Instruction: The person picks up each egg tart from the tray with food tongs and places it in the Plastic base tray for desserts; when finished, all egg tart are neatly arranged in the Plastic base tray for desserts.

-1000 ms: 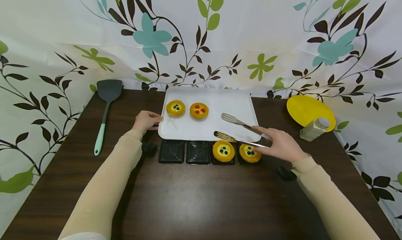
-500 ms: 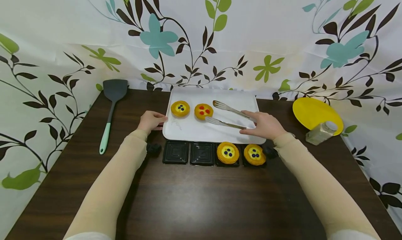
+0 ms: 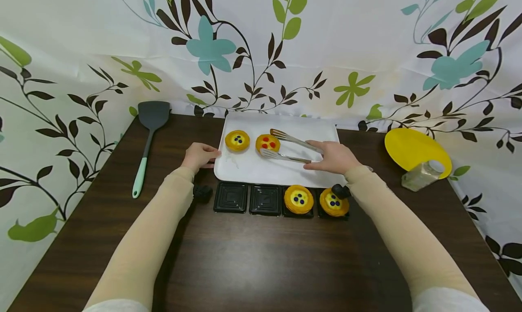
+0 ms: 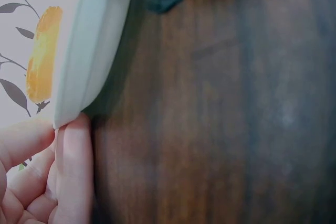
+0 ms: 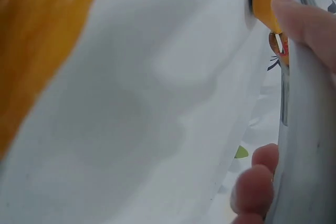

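Note:
My left hand [image 3: 199, 156] pinches the left rim of a white tray [image 3: 244, 170]; the left wrist view shows the thumb above the rim and a finger below it. My right hand [image 3: 332, 157] holds metal tongs [image 3: 294, 141] over the tray. Their slotted ends lie at either side of a tart with red toppings [image 3: 268, 141], partly covering it in the head view. To its left on the tray sits a tart with blue toppings [image 3: 237, 141]. Two more blue-topped tarts [image 3: 299, 199] sit in square black holders in front of the tray.
Two black square holders [image 3: 230, 197] at the left of the row hold nothing. A spatula [image 3: 147, 139] lies at far left. On the right, a yellow plate [image 3: 412, 146] has a clear shaker [image 3: 422, 176] by its front edge. A patterned cloth hangs behind.
My right hand has carried the tongs leftward across the tray, from above the front-right tarts to the red-topped tart. My left hand keeps its hold on the tray. The head view has shifted slightly.

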`<state>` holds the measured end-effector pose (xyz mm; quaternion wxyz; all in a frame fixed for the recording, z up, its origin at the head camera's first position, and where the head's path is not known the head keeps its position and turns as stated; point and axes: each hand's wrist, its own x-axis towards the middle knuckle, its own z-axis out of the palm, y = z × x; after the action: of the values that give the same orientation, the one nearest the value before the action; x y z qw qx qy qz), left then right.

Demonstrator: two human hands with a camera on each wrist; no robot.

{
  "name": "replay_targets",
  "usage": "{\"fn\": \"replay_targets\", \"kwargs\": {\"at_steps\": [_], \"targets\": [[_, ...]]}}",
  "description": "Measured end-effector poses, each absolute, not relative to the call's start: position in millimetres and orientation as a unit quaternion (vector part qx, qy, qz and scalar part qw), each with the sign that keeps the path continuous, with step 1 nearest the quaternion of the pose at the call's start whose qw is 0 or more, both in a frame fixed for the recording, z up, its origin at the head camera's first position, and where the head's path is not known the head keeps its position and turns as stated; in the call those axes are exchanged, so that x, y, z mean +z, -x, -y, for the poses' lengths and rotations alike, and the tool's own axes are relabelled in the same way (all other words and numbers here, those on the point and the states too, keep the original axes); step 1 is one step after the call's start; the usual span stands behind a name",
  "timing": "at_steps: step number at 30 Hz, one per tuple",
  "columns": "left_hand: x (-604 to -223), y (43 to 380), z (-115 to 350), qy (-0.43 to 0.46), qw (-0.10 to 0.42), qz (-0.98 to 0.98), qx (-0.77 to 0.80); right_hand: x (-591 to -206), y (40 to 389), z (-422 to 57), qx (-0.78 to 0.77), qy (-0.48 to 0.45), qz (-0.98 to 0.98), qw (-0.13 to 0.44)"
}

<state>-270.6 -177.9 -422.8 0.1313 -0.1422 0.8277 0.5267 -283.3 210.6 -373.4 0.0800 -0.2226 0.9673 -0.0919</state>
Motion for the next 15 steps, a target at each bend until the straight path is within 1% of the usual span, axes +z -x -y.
{"fn": "replay_targets", "kwargs": {"at_steps": [7, 15], "targets": [[-421, 270, 177, 0.14, 0.129, -0.827, 0.529, -373, 279, -209, -0.11, 0.209, -0.968, 0.087], [-425, 274, 180, 0.144, 0.14, -0.826, 0.526, -373, 255, -213, -0.117, 0.23, -0.963, 0.076]]}}
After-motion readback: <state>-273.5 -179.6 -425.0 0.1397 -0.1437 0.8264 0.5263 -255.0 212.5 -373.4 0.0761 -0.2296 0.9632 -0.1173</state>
